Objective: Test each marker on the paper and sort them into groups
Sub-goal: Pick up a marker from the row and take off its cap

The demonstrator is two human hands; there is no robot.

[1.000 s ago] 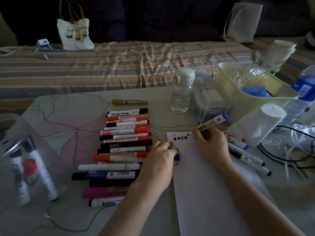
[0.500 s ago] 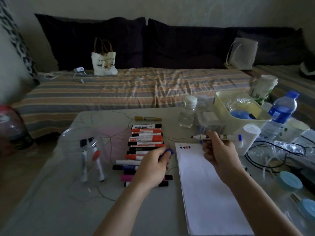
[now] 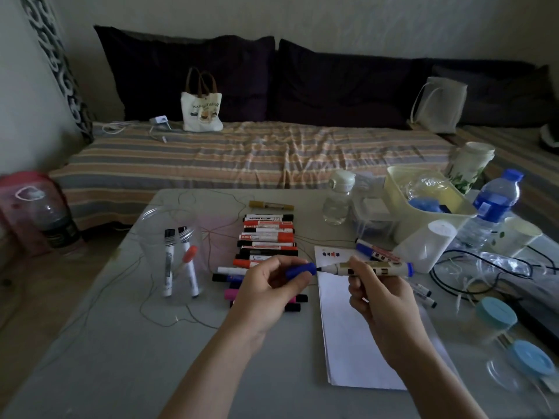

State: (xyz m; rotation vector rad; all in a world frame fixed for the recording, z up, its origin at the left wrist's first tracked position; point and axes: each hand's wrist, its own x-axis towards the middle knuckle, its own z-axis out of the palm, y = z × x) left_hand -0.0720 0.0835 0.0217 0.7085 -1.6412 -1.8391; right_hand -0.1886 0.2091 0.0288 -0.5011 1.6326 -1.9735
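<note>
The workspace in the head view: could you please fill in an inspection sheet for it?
Surface: pale table, dimly lit.
Job's things: white paper with a few test marks at its far end; row of markers left of it; uncapped marker in the right hand; blue cap in the left hand, just off the tip.
Clutter: clear jar holding markers, water bottle, yellow bin, blue lids.
Grippers: both hands grip, raised over the paper's far end.
Cables: thin cord looping on the table; black cable at right.
Surroundings: striped sofa, tote bag.
</note>
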